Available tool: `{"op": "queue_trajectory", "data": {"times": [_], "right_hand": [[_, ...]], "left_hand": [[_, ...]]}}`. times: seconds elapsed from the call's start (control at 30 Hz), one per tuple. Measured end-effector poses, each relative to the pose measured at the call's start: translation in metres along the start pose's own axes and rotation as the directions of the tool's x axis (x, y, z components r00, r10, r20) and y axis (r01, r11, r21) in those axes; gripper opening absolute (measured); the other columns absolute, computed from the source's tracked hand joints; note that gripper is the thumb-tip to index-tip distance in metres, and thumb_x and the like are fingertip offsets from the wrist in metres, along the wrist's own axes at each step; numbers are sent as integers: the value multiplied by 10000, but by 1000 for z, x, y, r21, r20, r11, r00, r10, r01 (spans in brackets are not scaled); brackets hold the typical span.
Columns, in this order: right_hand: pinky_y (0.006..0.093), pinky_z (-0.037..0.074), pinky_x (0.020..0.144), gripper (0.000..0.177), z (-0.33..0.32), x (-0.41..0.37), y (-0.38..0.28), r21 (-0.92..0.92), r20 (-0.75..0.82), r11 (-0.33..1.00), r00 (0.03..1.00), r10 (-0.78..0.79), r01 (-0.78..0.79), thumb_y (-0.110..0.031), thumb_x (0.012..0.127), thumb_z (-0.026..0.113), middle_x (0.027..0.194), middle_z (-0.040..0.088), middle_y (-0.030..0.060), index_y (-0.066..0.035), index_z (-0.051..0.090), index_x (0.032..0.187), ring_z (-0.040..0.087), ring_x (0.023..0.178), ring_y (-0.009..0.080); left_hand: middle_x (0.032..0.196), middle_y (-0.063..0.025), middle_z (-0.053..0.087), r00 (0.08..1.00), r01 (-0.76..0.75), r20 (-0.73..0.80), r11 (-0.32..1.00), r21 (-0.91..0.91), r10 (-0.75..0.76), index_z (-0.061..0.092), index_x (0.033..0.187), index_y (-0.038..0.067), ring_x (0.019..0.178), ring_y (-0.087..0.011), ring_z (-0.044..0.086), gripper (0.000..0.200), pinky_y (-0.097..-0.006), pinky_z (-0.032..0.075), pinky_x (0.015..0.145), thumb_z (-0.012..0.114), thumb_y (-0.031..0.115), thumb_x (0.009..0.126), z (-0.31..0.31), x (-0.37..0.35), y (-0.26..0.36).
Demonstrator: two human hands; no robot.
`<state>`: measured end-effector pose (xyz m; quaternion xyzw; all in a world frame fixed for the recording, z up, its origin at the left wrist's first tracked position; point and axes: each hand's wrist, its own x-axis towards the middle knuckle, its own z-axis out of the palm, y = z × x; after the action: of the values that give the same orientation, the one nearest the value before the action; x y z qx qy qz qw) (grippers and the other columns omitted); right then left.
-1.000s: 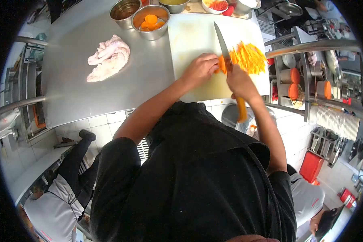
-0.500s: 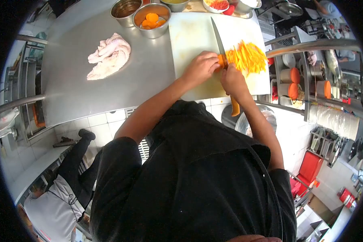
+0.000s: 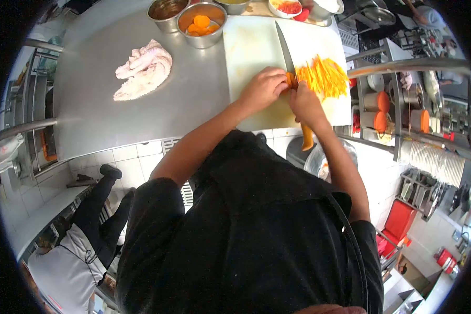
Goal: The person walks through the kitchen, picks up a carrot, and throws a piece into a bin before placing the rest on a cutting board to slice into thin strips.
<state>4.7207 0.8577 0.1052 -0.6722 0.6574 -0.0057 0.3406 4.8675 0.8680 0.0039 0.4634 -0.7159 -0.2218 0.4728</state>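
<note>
Right hand (image 3: 304,104), clamped on the knife (image 3: 285,49), has slid back up against the left hand (image 3: 264,86) pinning the carrot stub (image 3: 289,80), which looks nearly sliced into strips (image 3: 324,76).

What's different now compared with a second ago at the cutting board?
The right hand, gripping the knife, drew in toward the left hand, bringing its edge against the carrot piece held there. Unchanged: both grips, the carrot strips, cutting board and raw poultry.

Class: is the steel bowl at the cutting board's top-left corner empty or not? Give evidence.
Not empty: orange slices lie inside the bowl, bare steel visible around them.
</note>
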Motion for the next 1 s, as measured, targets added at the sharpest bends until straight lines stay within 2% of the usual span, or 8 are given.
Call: {"op": "queue_trajectory", "data": {"times": [0.17, 0.27, 0.3, 0.4, 0.5, 0.6, 0.67, 1.0], "right_hand": [[416, 554, 508, 334, -30, -2, -1, 43, 95, 999, 995, -21, 17, -229, 965, 549, 772, 676, 260, 96, 519, 1035, 693, 554, 351], [421, 551, 477, 290, -1, 4, 0, 25, 13, 1000, 1000, 5, -5, -192, 1006, 476, 739, 653, 274, 95, 498, 1042, 668, 496, 334], [429, 550, 480, 300, 22, 26, 36, -146, -91, 981, 986, -141, 127, -197, 1006, 480, 746, 659, 259, 96, 498, 1067, 667, 496, 334], [423, 574, 542, 337, -7, 11, 17, 29, 50, 999, 998, -27, 25, -224, 964, 541, 818, 682, 279, 105, 514, 1030, 696, 572, 358], [430, 576, 547, 310, -19, 7, 9, 111, 62, 992, 996, -66, 58, -208, 971, 511, 812, 678, 287, 96, 512, 1032, 697, 580, 364], [433, 575, 544, 280, -23, 0, -5, 73, 96, 997, 995, 0, -7, -190, 972, 488, 798, 672, 291, 84, 514, 1027, 694, 576, 368], [436, 576, 543, 301, 6, 11, 7, 4, -26, 999, 999, -45, 45, -212, 984, 493, 787, 667, 295, 86, 510, 1030, 692, 564, 367], [406, 553, 490, 331, -24, 8, 5, 49, 96, 998, 995, -33, 28, -207, 1005, 474, 819, 679, 241, 82, 533, 1156, 671, 486, 287]], "left_hand": [[1113, -160, 693, 998, -39, 53, 999, -10, 40, 703, 1047, -6, 1034, -355, 652, 191, -426, 525, 918, 678, 125, 910, -2, 6, -1], [1112, -159, 693, 999, -1, 40, 1000, -8, 1, 703, 1050, -7, 1035, -357, 650, 194, -427, 525, 916, 677, 123, 909, 0, 5, 1], [1110, -159, 692, 1000, 1, 30, 1000, -21, 0, 702, 1049, -8, 1033, -356, 649, 195, -429, 524, 916, 678, 122, 907, 1, 4, 2], [1108, -160, 688, 1000, -15, 8, 1000, -23, 15, 700, 1046, -11, 1033, -355, 648, 197, -433, 521, 920, 679, 120, 901, 5, -1, 1], [1117, -163, 687, 999, -36, 19, 999, 21, 36, 698, 1042, -17, 1043, -354, 644, 196, -434, 516, 932, 679, 117, 901, -1, 5, 0], [1126, -165, 687, 999, -2, 37, 1000, 15, 2, 701, 1034, -22, 1055, -355, 639, 191, -434, 512, 942, 672, 116, 905, -1, 3, 1], [1128, -168, 686, 1000, -1, 29, 1000, 0, 1, 703, 1029, -25, 1059, -356, 636, 188, -433, 511, 942, 665, 112, 906, 0, 5, 2], [1090, -170, 680, 999, -9, 53, 1000, 6, 9, 701, 1028, -18, 1033, -361, 638, 173, -439, 513, 927, 645, 80, 898, -3, 6, 3]]}}
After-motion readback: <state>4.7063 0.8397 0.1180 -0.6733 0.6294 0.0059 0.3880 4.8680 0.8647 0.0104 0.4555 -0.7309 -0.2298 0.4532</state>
